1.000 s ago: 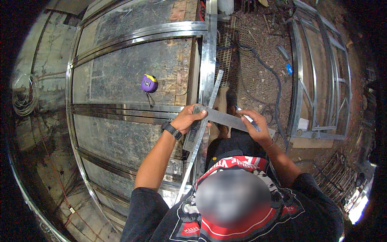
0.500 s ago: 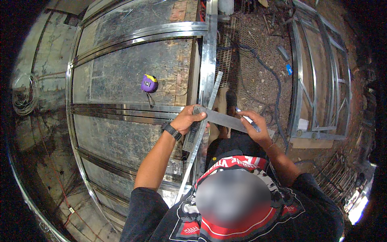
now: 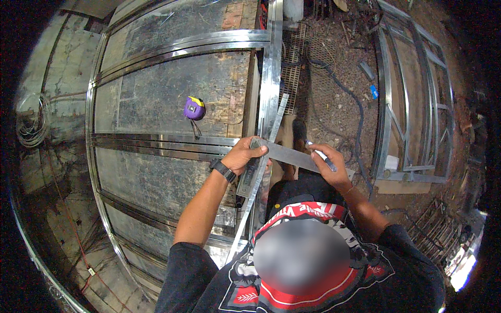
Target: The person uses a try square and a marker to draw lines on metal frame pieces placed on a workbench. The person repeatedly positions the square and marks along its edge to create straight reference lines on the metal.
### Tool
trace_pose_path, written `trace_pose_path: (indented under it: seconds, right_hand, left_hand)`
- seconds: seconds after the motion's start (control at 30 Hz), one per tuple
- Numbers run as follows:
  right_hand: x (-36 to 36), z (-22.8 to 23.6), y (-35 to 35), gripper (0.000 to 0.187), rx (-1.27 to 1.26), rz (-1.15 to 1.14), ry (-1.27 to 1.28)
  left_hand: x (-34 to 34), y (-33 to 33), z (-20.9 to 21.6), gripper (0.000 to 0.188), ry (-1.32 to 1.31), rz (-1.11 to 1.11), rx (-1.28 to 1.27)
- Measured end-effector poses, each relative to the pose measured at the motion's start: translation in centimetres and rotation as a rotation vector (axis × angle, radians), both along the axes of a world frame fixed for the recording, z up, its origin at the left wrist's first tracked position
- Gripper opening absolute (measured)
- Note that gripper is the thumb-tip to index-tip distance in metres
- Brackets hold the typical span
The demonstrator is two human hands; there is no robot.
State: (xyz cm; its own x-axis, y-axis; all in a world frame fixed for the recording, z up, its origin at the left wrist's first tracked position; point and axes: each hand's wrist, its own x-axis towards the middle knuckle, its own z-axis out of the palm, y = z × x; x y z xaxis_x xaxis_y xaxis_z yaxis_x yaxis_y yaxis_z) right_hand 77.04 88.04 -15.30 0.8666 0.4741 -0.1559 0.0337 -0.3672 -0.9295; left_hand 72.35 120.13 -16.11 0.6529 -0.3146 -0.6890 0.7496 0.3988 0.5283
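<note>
My left hand (image 3: 241, 158) is closed around the corner of a try square (image 3: 292, 156), its thumb pressing where the blade meets the thick stock. A slim metal bar (image 3: 278, 116) runs slantwise under that corner, against the square and beneath the same hand. The square's blade stretches right toward my right hand (image 3: 336, 169). Between the fingers of that hand is a white and dark marker pen (image 3: 324, 157), held just over the blade's far part. A purple and yellow tape measure (image 3: 194, 108) lies on the panel beyond my left hand.
A large shiny metal frame (image 3: 270, 68) rests over dark worn boards (image 3: 167, 94) on the left. Another metal frame (image 3: 387, 94) lies on the ground at the right. A dark hose (image 3: 360, 112) snakes across the dirt, and coiled wire (image 3: 32, 122) sits far left.
</note>
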Motion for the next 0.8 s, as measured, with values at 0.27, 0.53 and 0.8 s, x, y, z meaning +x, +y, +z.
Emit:
trace_pose_path:
  seconds: [0.27, 0.53, 0.8]
  right_hand:
    - [0.1, 3.2, 3.2, 0.028, 0.253, -0.09, 0.398]
    - [0.2, 1.5, 5.2, 0.033, 0.228, 0.068, 0.315]
    - [0.0, 0.6, 5.6, 0.032, 0.276, 0.046, 0.199]
  left_hand:
    - [-0.3, -0.1, -0.4, 0.032, -0.036, 0.004, 0.04]
    - [-0.1, -0.2, -0.1, 0.035, -0.045, -0.014, 0.052]
    - [-0.2, -0.2, -0.1, 0.035, -0.041, -0.005, 0.042]
